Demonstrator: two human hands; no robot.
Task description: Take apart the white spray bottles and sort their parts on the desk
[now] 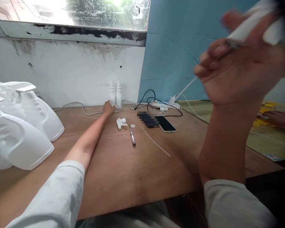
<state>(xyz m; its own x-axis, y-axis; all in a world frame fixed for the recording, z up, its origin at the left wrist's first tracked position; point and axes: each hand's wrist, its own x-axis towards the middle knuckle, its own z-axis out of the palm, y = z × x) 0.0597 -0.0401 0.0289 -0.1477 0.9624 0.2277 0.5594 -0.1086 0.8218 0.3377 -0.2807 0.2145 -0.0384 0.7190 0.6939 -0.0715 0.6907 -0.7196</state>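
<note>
My left hand point(108, 108) reaches to the back of the table, its fingers at the base of the left one of two slim white bottles point(112, 93). The other slim bottle point(119, 95) stands close beside it. Raised at the upper right, near the camera, my right hand point(239, 60) is wrapped round a white object point(247, 28), blurred and partly cut off by the frame. A white spray head point(121, 123), a small white ring point(132, 126), a screwdriver point(132, 137) and a thin white tube point(156, 143) lie mid-table.
Large white spray bottles point(30, 136) stand at the left. A phone point(166, 123), a dark pixelated object point(148, 119), cables and a power strip point(166, 104) lie toward the back right. Another person's hand point(275, 117) is over yellow items point(263, 118) at the far right.
</note>
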